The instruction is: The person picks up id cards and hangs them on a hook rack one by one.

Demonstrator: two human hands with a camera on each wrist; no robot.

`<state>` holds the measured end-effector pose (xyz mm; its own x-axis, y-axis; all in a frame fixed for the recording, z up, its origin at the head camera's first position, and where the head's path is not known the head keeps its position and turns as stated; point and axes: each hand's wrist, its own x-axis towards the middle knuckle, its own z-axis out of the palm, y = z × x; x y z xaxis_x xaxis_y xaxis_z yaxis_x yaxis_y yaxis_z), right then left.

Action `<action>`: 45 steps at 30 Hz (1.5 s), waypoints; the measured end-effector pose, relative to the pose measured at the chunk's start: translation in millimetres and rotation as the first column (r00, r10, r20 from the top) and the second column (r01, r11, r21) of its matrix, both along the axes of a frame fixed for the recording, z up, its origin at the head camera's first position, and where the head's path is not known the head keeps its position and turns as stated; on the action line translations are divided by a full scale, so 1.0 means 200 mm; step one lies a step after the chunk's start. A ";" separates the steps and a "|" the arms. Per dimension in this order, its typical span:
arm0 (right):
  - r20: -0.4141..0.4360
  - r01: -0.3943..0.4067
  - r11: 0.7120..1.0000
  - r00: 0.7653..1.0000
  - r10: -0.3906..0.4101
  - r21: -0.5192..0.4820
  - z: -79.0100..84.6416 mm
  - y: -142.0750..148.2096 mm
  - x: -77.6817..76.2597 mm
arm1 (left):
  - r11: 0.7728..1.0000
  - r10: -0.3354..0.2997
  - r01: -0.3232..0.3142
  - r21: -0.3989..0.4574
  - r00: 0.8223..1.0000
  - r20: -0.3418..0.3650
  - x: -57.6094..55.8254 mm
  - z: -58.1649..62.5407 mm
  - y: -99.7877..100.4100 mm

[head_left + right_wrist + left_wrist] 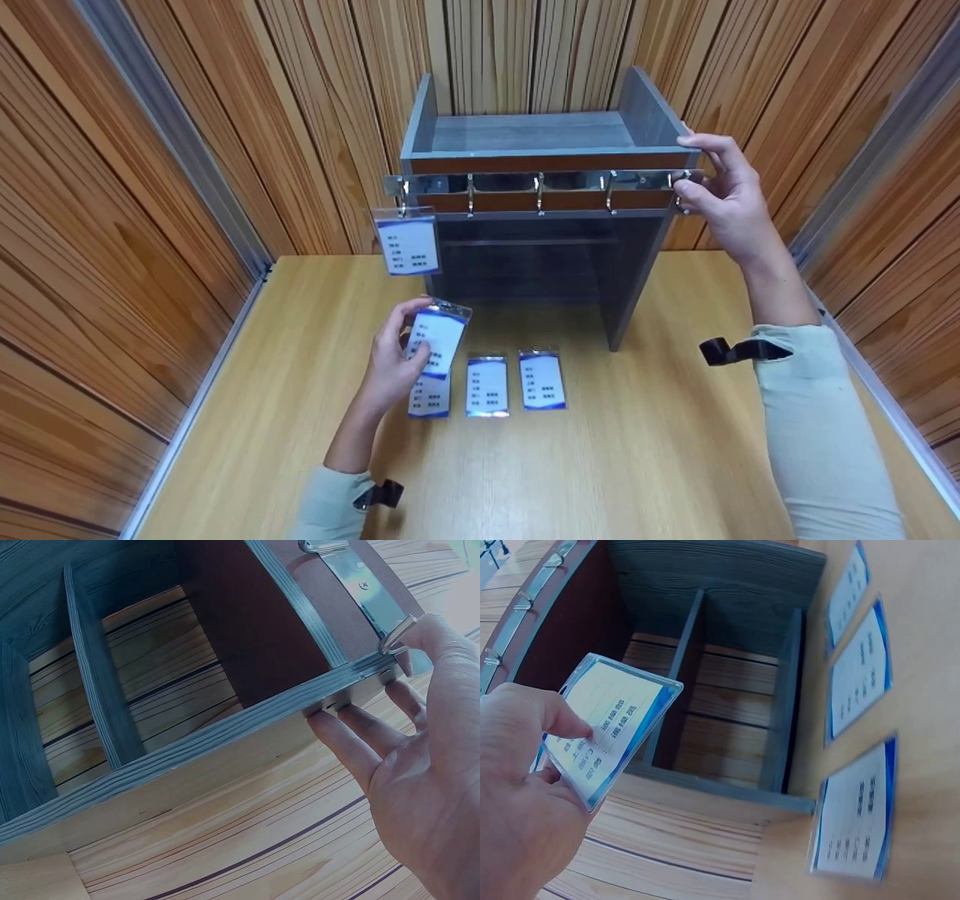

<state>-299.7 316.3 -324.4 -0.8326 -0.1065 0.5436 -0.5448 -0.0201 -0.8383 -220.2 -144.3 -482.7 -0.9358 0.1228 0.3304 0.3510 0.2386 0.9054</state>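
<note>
My left hand pinches an ID badge in a clear sleeve, its thumb across the front, held tilted below the shelf front. Beneath it on the table lies another badge, partly covered in the head view. A second and a third badge lie to its right. One badge hangs from the leftmost hook of a metal hook rail. My right hand grips the right front corner of the grey wooden shelf, thumb on the rail's end, fingertips against the side panel.
The shelf stands against the wood-plank wall at the back of the table. Several hooks without badges line the rail to the right. Below are open compartments with a divider. Black straps circle both wrists.
</note>
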 end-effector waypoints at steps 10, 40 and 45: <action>-0.005 -0.019 1.000 1.000 0.018 -0.010 0.00 0.00 0.00 | 0.993 0.014 -0.002 0.115 0.995 -0.103 -0.01 0.04 0.11; -0.015 -0.044 0.999 0.999 0.044 -0.011 0.00 0.00 0.00 | 0.943 0.316 -0.328 0.052 0.839 -0.442 -0.05 0.17 0.34; -0.027 -0.049 0.999 0.998 0.049 -0.003 0.00 0.01 0.00 | 0.937 0.334 -0.343 0.066 0.825 -0.456 -0.06 0.20 0.36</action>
<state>-300.6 317.4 -324.5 -0.8114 -0.1449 0.5662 -0.5655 -0.0502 -0.8233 -232.9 -73.2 -442.7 -0.6653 -0.1638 0.7284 0.6150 0.4329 0.6591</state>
